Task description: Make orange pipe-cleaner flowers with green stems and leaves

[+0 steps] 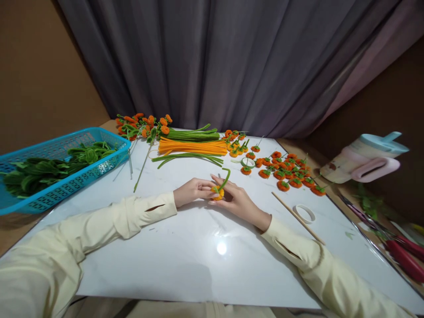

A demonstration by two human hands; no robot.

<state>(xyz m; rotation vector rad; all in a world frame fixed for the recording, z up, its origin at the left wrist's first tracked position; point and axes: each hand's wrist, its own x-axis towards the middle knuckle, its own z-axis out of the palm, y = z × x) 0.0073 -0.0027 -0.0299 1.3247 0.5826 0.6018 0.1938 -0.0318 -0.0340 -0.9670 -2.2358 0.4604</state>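
Observation:
Between my two hands, over the middle of the white board, is a small yellow-orange pipe-cleaner pumpkin with a green pipe-cleaner stem sticking up and bending over at its tip. My left hand pinches it from the left with the fingertips. From the right, my right hand closes thumb and fingers around it. Beyond the hands lie a bundle of yellow-orange pipe cleaners and loose green pipe cleaners. Several finished yellow pumpkins sit just right of the bundle.
A blue basket of green leaves stands at left. Orange pumpkins cluster at right, near a wooden stick and a white tape roll. A tumbler and red-handled pliers are beyond the board's right edge. Orange flowers lie at back left.

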